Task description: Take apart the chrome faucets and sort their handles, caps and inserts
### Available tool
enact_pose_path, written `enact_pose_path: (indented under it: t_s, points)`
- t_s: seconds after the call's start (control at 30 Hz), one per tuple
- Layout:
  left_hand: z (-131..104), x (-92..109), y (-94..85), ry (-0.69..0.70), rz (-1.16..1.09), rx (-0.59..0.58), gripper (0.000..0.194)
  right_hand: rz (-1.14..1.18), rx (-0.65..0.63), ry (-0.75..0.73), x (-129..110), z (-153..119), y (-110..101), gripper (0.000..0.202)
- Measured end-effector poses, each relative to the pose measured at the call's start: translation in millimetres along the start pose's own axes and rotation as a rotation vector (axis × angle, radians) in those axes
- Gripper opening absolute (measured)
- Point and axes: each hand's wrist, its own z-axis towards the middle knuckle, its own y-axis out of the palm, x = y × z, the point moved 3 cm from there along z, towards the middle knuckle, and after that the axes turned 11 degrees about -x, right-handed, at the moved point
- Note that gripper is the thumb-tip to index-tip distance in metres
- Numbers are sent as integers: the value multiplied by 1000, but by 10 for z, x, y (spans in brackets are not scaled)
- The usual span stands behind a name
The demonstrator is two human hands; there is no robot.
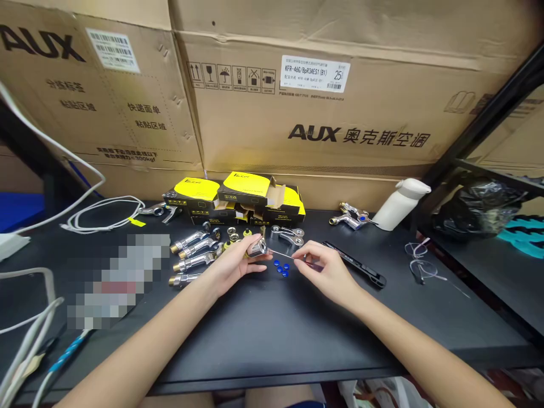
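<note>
My left hand grips a chrome faucet part just above the black table. My right hand pinches a thin screwdriver, its shaft pointing left with the tip at the chrome part; its dark red handle is mostly hidden by the hand. Several small blue caps lie on the table between both hands. Behind them are chrome lever handles. To the left, chrome faucet bodies with brass ends lie in a row, partly covered by my left forearm.
Yellow-and-black boxes are stacked at the back against large cardboard cartons. A black utility knife lies right of my right hand. Further back are another chrome assembly and a white bottle. White cables lie at left.
</note>
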Motion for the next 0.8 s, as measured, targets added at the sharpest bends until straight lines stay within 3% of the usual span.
enact_pose_path:
  t_s: [0.43, 0.5, 0.63, 0.8]
  points:
    - [8, 16, -29, 32, -16, 26, 20, -36, 52, 7, 25, -1, -33, 11]
    - [8, 35, -50, 69, -24, 33, 20, -50, -7, 1, 33, -4, -13, 10]
    - [-6, 54, -39, 84, -25, 5, 21, -110, -242, -35, 43, -38, 135, 9]
    - [-25, -8, 59, 1, 50, -96, 25, -280, -251, -71, 34, -67, 246, 8]
